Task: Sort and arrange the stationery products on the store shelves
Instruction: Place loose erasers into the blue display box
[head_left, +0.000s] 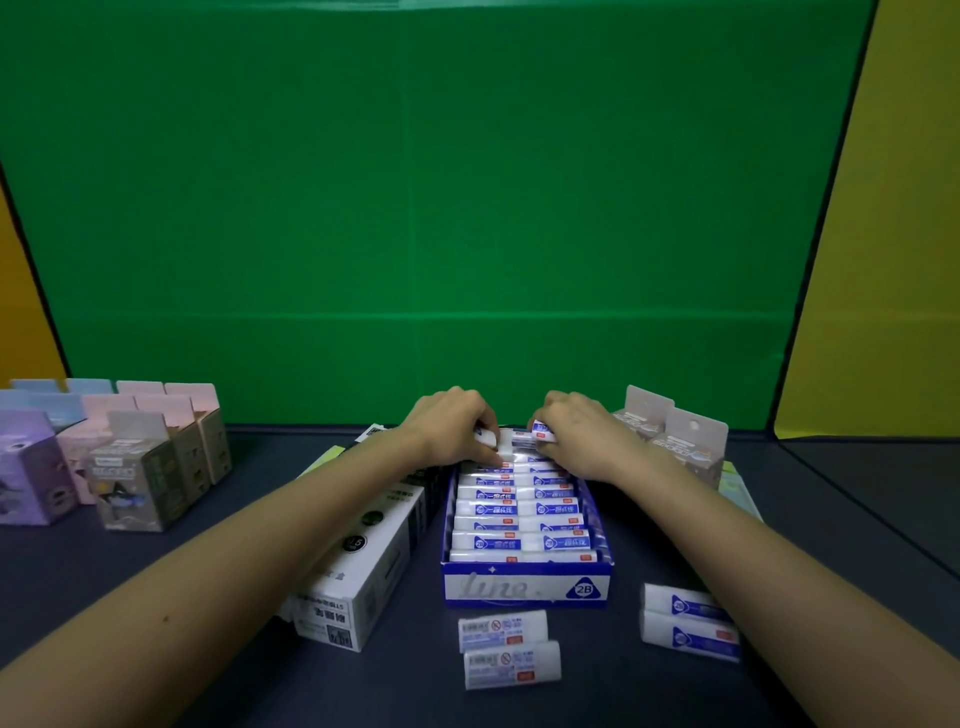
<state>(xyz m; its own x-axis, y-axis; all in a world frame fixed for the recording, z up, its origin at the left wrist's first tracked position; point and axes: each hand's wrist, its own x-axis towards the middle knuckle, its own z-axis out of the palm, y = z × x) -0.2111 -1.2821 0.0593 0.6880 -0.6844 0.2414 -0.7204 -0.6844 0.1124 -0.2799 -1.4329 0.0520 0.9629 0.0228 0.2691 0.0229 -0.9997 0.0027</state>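
A blue and white display box marked 2B (524, 590) sits in the middle of the dark table, filled with two columns of white erasers in blue sleeves (519, 512). My left hand (452, 423) is at the box's far left end, fingers closed on a white eraser (485, 439). Over the far right end, my right hand (582, 431) pinches another eraser (540, 431). Two loose erasers (506, 649) lie label-down in front of the box. Two more erasers (685, 621) lie at the right, partly under my forearm.
A long white carton (358, 577) lies just left of the display box. Pastel hang-tab boxes (140, 462) stand at the far left, and similar ones (675, 441) at the back right. A green backdrop (415, 208) rises behind the table.
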